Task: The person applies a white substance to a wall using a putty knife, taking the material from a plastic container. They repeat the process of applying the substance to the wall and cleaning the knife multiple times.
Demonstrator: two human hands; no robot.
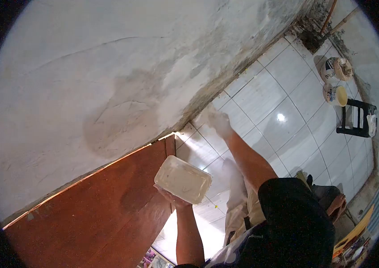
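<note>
My left hand (171, 195) holds a rectangular plastic tub (184, 179) from below and the side, with a pale coating inside it. The tub is in front of the edge of a reddish-brown door (104, 214). My right hand (219, 123) reaches out toward the foot of the plastered wall (109, 85). It looks whitish and smeared by motion, so I cannot tell whether its fingers grip anything. A damp-looking darker patch and thin cracks mark the wall.
White tiles (260, 98) cover the floor. Along the far wall stand an open sack (343, 69), a pale bucket (341, 96) and a black step stool (354, 120). Wooden handles (345, 20) lean in the top right corner. Planks (354, 230) and clutter lie at lower right.
</note>
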